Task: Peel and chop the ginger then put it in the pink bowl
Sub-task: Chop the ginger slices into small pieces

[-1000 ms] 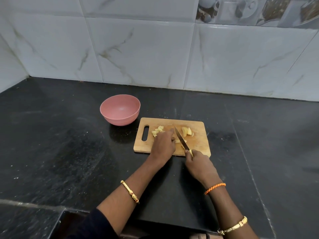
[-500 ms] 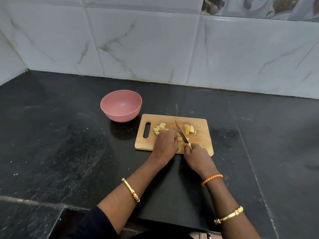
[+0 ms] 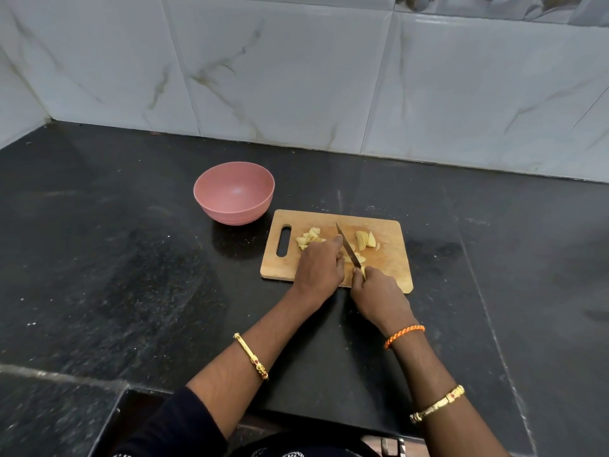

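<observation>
A person's right hand [image 3: 379, 291] is curled round the handle of a small kitchen knife [image 3: 347, 247], whose blade angles away from the body and to the left across a wooden chopping board [image 3: 389, 258]. The left hand [image 3: 321, 267] sits just beside the blade with its fingers bent down onto the ginger being cut, most likely to pin the piece steady and keep the fingertips tucked back from the edge; whether the fingers pinch the piece or only press on it cannot be told, since the hand hides it. A few pale slivers of ginger [image 3: 354, 257] show between the two hands, right against the blade. Two more groups lie on the board: small chopped bits [image 3: 308, 239] to the left, near the board's handle slot, and larger peeled slices [image 3: 365, 240] to the right of the knife, apparently waiting their turn. The split suggests that cut pieces are pushed leftward, toward the pink bowl [image 3: 234, 179], which stands on the dark stone bench [image 3: 115, 258] just beyond the board's far left corner and holds nothing yet. Nothing stands between the board and the bowl, so the path for moving the ginger across looks open. Both wrists wear gold bangles, and the right also carries an orange thread band. Behind the bench rises a wall of pale marble-patterned tiles [image 3: 296, 77].
</observation>
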